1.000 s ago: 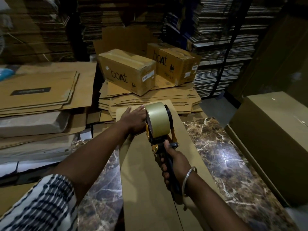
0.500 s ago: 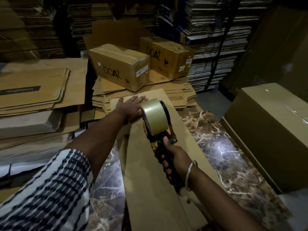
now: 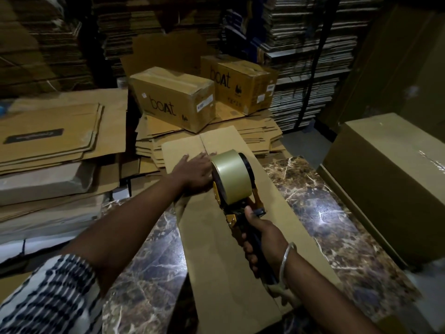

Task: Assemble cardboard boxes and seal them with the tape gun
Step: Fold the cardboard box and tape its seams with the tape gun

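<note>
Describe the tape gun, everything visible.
The tape gun carries a wide roll of tan tape on a black hub, with a yellow-and-black frame and dark handle. The right hand grips the handle. It stands over the seam of the long cardboard box, roll away from the person, beside the flat left hand.

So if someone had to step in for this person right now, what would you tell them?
Left hand: flat, pressing the cardboard box near its far end.
Right hand: grips the handle of the tape gun, which sits over the box's centre seam.
The box lies along the marble table; two "boat" boxes stand on flat cardboard beyond.
Done: flaps closed.
Left: the seam beyond the gun looks untaped; whether tape lies nearer cannot be told. More boxes follow.
</note>
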The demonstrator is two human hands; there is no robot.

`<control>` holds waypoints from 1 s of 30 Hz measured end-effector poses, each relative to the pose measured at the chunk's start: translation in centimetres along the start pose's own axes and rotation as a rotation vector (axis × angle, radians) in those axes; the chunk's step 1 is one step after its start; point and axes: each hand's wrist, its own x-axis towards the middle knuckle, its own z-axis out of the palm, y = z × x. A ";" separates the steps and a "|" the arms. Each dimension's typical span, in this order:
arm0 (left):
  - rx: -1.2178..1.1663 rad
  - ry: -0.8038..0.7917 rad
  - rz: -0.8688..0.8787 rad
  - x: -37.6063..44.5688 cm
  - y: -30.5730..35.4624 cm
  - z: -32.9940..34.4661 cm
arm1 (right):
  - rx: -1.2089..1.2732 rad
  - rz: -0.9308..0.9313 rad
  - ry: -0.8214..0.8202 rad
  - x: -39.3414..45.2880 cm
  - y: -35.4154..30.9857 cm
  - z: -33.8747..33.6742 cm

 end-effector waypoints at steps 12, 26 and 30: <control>0.175 -0.097 -0.083 2.8 -1.7 -1.3 | -0.023 0.039 -0.026 2.6 -3.1 0.0; 0.173 -0.183 -0.149 5.4 -3.6 -2.1 | -0.067 0.166 -0.054 1.5 -2.8 -1.9; 0.205 -0.117 -0.133 5.1 -3.6 -1.6 | -0.027 0.195 -0.038 -0.3 -1.4 -2.3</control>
